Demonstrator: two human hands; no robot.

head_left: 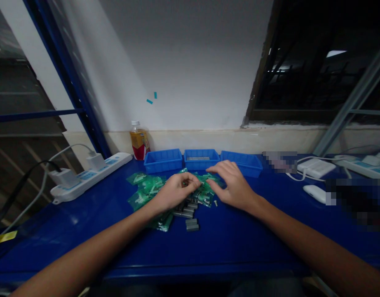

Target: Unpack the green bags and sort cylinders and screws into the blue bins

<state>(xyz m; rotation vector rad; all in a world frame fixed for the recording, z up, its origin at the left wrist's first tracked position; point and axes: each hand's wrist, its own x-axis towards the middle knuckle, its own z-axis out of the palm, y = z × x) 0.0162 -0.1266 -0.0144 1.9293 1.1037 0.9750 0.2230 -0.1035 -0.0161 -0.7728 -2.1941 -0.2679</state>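
My left hand point(177, 189) is over the middle of the pile, its thumb and fingertips pinched together. Whatever lies between them is too small or hidden to make out. To its right, my right hand point(231, 183) has its thumb and fingers spread apart, with nothing visible in them. Green plastic bags point(143, 194) with small pale parts inside lie around and under the left hand. Grey metal blocks point(184, 212) are gathered below that hand, and a few more grey blocks point(192, 225) sit nearer the front. One small pale screw-like piece point(216, 203) rests below my right hand.
Three blue bins stand along the wall: a left bin point(163, 161), a middle bin point(201, 160) holding grey pieces, and a right bin point(242, 164). A drink bottle point(139, 142) is behind them. Power strips point(94, 177) with cables and a white case point(315, 194) flank the work area.
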